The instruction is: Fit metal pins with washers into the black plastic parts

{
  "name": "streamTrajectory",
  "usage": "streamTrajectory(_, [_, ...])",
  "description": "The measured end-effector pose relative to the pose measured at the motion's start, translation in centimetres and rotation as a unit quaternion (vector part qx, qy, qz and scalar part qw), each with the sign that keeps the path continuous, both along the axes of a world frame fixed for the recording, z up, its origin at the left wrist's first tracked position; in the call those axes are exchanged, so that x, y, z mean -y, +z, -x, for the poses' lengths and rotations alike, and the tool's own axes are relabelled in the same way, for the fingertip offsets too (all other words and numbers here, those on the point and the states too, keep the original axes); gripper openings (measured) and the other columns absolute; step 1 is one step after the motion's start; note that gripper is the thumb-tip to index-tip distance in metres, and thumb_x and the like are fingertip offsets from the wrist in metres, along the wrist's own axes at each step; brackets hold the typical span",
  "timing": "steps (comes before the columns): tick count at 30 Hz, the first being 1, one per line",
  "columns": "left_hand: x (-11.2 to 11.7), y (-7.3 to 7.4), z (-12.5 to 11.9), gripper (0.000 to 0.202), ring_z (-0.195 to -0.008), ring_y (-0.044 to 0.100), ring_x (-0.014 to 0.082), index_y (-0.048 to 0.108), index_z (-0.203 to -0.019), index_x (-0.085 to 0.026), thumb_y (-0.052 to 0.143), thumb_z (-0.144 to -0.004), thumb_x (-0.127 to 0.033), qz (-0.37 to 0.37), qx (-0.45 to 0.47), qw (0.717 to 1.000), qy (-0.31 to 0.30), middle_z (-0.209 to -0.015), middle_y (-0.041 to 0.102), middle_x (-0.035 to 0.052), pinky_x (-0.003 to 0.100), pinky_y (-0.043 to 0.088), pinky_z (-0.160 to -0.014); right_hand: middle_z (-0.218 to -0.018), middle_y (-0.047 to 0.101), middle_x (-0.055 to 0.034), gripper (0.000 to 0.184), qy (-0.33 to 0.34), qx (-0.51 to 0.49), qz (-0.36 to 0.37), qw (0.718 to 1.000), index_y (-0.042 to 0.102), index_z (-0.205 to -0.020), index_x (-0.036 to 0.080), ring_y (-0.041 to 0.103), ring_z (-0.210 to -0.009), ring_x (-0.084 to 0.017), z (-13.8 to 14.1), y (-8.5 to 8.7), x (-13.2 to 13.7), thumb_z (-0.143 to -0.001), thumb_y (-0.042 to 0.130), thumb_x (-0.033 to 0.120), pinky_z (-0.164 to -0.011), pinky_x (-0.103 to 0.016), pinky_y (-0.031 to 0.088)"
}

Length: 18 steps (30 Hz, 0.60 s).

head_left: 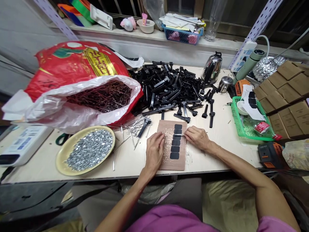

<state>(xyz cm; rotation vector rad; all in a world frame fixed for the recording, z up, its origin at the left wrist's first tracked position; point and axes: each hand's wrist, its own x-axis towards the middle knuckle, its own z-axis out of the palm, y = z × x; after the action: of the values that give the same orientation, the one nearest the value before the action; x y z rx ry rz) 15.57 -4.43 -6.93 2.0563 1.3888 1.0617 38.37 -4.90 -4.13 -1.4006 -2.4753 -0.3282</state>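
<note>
A small wooden board lies near the table's front edge with a column of several black pads stuck on it. My left hand rests on the board's left side, fingers curled down against the wood. My right hand sits at the board's right edge, fingers pinched on a thin metal pin that lies across the pads.
A pile of black plastic parts covers the middle of the table. An open red and white bag of thin rods lies at the left, a yellow plate of small metal pieces before it. A green basket, kettle and cardboard boxes stand right.
</note>
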Motion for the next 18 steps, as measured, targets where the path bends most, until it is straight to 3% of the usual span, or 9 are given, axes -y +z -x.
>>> streamTrajectory(4, [-0.1,-1.3,0.3,0.035,-0.116,0.054,0.0239,0.062,-0.117,-0.018,0.040,-0.093,-0.030,0.005,-0.003,1.000,-0.002,-0.120,0.063,0.0125,0.045,0.044,-0.100,-0.069,0.056,-0.0026,0.035,-0.024,0.027,0.048,0.998,0.060,-0.075,0.014,0.044,-0.062,-0.011,-0.6,-0.5,-1.0,-0.097,0.034,0.016,-0.048,-0.024,0.027])
streamTrajectory(8, [0.2,-1.7,0.3,0.036,-0.115,0.055,0.0233,0.059,-0.121,-0.019,0.039,-0.093,-0.030,-0.007,-0.008,1.000,0.005,-0.119,0.064,0.0120,0.044,0.045,-0.099,-0.069,0.054,-0.0018,0.036,0.042,0.059,0.093,0.993,0.058,-0.074,0.015,0.043,-0.064,-0.011,-0.4,0.4,-0.2,-0.098,0.031,0.017,-0.048,-0.025,0.023])
streamTrajectory(13, [0.6,-0.4,-0.4,0.034,-0.116,0.052,0.0245,0.061,-0.119,-0.019,0.042,-0.093,-0.030,-0.040,-0.015,0.999,0.010,-0.119,0.061,0.0126,0.044,0.046,-0.097,-0.081,0.059,-0.0041,0.035,-0.002,0.109,0.146,0.983,0.058,-0.082,0.016,0.047,-0.072,-0.014,0.1,3.9,-0.1,-0.099,0.028,0.019,-0.049,-0.027,0.019])
streamTrajectory(18, [0.3,0.6,-1.0,0.032,-0.100,0.056,0.0217,0.063,-0.116,-0.020,0.042,-0.093,-0.029,-0.026,0.007,0.999,0.029,-0.105,0.062,0.0100,0.040,0.048,-0.089,-0.090,0.060,-0.0059,0.028,-0.049,0.177,0.224,0.957,0.058,-0.087,0.016,0.050,-0.074,-0.014,1.0,7.5,-0.8,-0.098,0.033,0.016,-0.048,-0.027,0.019])
